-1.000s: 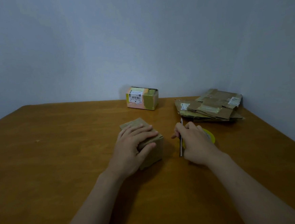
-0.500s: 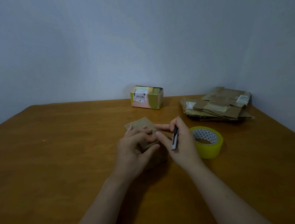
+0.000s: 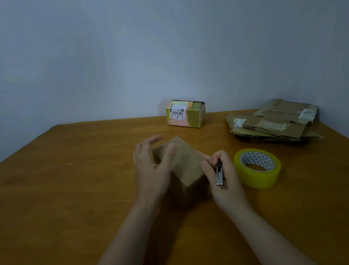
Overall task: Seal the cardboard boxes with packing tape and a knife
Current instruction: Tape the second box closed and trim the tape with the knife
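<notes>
Small box (image 3: 185, 165) looks light, stiff; prob slides unless held by its sides. Left hand (image 3: 151, 174) fingers loose, spread over it; right hand (image 3: 225, 182) pinches knife (image 3: 219, 173).

Dim, flat light; soft shadows; left hand (image 3: 151, 167) motion-blurred; edges wide-angle bowed.

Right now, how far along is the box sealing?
Done: the far box wears yellow tape. In hand: the right hand grips the knife beside the small brown box, left hand open at it; tape there unclear. Left: the flattened cartons; the tape roll sits untouched.
</notes>
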